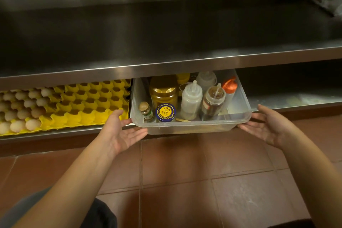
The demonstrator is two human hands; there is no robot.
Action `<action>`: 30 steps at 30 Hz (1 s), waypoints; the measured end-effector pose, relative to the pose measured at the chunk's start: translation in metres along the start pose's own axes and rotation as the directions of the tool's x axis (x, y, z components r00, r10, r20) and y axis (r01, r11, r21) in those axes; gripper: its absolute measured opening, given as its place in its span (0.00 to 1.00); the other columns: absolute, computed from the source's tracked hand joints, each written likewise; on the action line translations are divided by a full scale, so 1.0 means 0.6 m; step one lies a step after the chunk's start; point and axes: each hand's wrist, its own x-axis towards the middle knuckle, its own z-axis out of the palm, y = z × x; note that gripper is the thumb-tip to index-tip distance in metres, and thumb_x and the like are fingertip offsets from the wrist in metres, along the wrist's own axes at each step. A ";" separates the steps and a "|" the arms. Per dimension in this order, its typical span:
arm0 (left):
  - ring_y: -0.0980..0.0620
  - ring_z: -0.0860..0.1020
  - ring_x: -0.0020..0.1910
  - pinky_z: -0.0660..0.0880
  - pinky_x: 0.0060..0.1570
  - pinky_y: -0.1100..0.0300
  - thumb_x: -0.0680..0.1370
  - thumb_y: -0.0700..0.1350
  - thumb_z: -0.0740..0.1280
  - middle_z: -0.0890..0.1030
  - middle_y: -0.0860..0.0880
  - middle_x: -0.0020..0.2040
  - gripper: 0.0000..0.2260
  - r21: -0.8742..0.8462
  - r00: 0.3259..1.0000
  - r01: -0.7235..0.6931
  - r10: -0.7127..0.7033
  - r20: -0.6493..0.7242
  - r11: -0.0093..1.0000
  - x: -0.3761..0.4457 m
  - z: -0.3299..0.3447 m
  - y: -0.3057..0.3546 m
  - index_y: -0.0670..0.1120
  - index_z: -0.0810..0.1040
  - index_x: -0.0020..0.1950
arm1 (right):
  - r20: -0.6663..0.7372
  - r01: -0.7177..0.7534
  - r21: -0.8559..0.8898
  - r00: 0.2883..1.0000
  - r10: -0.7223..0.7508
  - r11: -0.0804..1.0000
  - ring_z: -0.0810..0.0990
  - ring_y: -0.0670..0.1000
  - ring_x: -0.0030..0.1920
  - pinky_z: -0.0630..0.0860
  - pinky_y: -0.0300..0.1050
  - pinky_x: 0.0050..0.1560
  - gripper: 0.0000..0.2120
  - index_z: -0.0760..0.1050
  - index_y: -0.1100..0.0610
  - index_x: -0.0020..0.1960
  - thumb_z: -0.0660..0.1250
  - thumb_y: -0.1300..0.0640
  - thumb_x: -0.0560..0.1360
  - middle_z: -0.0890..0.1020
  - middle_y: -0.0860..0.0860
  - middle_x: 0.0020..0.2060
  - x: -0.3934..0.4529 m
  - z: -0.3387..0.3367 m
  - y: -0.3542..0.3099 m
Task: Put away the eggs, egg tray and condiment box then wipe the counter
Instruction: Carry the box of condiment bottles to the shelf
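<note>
Head view: clear plastic condiment box (190, 126) sits on the lower steel shelf (296, 98) under the counter (166, 42), its front end jutting past the shelf edge, packed with jars and squeeze bottles. Left hand (120, 131) and right hand (266, 126) flank its front corners, palms turned inward, fingers straight, fingertips touching or just beside the box walls, gripping nothing. Just beside it on the left lies the yellow egg tray (88, 105), with eggs (20, 109) filling its left part.
</note>
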 end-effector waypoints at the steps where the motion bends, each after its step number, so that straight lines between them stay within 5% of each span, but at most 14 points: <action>1: 0.34 0.81 0.52 0.79 0.45 0.43 0.82 0.58 0.58 0.78 0.30 0.59 0.24 -0.006 1.000 -0.005 0.005 -0.002 1.000 0.001 0.000 0.001 0.40 0.71 0.66 | -0.008 0.018 0.005 1.000 -0.018 1.000 0.85 0.60 0.50 0.85 0.54 0.41 0.16 0.73 0.60 0.58 0.61 0.48 0.82 0.83 0.62 0.52 0.002 0.003 0.001; 15: 0.32 0.82 0.51 0.79 0.50 0.42 0.81 0.58 0.60 0.79 0.28 0.57 0.25 0.017 0.999 -0.029 0.028 0.038 0.999 0.019 0.014 0.000 0.38 0.71 0.66 | -0.071 0.219 0.003 0.973 -0.218 0.976 0.87 0.53 0.41 0.83 0.46 0.34 0.21 0.70 0.56 0.70 0.64 0.49 0.80 0.84 0.58 0.52 0.033 0.041 -0.004; 30: 0.33 0.80 0.57 0.77 0.60 0.43 0.82 0.57 0.58 0.76 0.30 0.62 0.25 -0.065 0.995 -0.091 0.093 0.027 0.994 0.039 0.025 0.024 0.41 0.70 0.72 | -0.073 0.300 -0.026 0.951 -0.301 0.954 0.84 0.56 0.53 0.83 0.50 0.49 0.23 0.69 0.55 0.71 0.66 0.49 0.79 0.79 0.59 0.62 0.045 0.071 0.003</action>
